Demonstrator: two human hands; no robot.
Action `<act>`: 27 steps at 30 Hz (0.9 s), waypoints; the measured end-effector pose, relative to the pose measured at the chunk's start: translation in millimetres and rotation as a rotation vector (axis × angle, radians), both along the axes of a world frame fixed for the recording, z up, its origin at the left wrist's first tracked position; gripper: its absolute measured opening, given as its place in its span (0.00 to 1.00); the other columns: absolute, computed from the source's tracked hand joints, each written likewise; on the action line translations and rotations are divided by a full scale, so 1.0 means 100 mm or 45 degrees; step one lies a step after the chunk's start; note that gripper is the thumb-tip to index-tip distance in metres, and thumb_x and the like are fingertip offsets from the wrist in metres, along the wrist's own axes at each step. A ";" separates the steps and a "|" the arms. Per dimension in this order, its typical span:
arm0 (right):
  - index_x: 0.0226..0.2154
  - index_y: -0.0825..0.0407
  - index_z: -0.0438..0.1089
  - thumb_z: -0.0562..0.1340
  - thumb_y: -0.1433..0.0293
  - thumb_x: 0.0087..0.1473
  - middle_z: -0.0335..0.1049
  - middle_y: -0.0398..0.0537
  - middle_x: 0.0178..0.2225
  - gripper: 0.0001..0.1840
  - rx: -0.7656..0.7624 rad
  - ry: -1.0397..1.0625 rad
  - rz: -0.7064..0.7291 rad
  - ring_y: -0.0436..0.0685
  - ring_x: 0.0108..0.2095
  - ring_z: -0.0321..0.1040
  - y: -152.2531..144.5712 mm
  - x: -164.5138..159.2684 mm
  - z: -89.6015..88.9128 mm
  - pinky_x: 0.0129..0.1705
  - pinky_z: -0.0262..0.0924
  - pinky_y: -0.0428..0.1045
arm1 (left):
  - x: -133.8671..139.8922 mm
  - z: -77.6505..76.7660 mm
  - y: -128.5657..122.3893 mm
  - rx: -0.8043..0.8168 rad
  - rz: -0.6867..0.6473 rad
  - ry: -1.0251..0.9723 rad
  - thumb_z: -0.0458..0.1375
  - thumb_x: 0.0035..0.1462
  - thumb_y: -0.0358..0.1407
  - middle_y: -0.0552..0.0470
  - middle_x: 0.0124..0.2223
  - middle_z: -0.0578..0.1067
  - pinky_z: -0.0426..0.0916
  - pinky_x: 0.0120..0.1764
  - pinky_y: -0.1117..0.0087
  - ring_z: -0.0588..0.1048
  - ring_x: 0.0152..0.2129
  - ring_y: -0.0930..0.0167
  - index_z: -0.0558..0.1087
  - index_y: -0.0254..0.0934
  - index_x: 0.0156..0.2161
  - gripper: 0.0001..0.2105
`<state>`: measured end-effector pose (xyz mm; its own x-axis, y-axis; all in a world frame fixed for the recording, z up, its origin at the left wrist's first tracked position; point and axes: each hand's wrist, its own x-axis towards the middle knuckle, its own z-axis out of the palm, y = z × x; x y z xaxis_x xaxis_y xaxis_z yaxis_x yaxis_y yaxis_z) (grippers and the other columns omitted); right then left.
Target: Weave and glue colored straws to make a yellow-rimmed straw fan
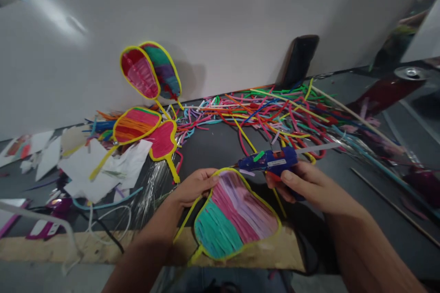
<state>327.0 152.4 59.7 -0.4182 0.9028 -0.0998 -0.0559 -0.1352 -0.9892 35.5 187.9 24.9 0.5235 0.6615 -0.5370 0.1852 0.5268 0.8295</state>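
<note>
My left hand (pixel 195 186) pinches the top left edge of a pipe-cleaner shape (pixel 237 215), striped teal, pink and lilac with a yellow border and a yellow stem at its lower left. A blue hot glue gun (pixel 271 161) is in my right hand (pixel 305 185), fingers wrapped round its handle. Its nozzle points left, close to the top of the yellow border; whether it touches I cannot tell. A pale glue stick (pixel 318 147) sticks out of its back end. One yellow pipe cleaner (pixel 187 219) hangs by my left hand.
Similar yellow-edged shapes, one red-orange (pixel 136 124) and one pink (pixel 163 139), lie left; two more (pixel 140 72) lean on the white wall. Loose pipe cleaners (pixel 247 110) pile behind. A dark phone (pixel 299 62), a red can (pixel 381 87) and paper scraps (pixel 89 169) stand or lie around.
</note>
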 end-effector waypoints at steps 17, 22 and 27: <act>0.34 0.52 0.66 0.56 0.53 0.59 0.63 0.43 0.23 0.19 0.164 -0.464 0.115 0.49 0.20 0.61 0.03 -0.01 -0.09 0.21 0.59 0.44 | 0.09 0.03 -0.04 0.001 -0.020 -0.075 0.61 0.50 0.54 0.59 0.25 0.65 0.51 0.21 0.78 0.58 0.18 0.80 0.73 0.33 0.37 0.23; 0.34 0.52 0.66 0.56 0.54 0.59 0.65 0.45 0.25 0.18 0.138 -0.484 0.120 0.49 0.21 0.61 0.02 -0.02 -0.12 0.22 0.59 0.45 | 0.08 0.02 -0.04 0.027 -0.049 -0.088 0.60 0.53 0.53 0.58 0.25 0.66 0.52 0.21 0.78 0.59 0.19 0.79 0.72 0.33 0.37 0.22; 0.34 0.52 0.65 0.55 0.54 0.60 0.63 0.44 0.25 0.17 0.139 -0.497 0.132 0.49 0.21 0.61 0.01 -0.02 -0.12 0.22 0.59 0.45 | 0.07 0.00 -0.05 0.049 -0.056 -0.089 0.59 0.53 0.53 0.57 0.25 0.67 0.53 0.22 0.77 0.60 0.19 0.79 0.73 0.33 0.36 0.21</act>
<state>324.7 153.2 47.9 -0.4571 0.8721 -0.1749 0.3342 -0.0138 -0.9424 42.1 183.4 24.6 0.5879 0.6564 -0.4728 0.1481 0.4873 0.8606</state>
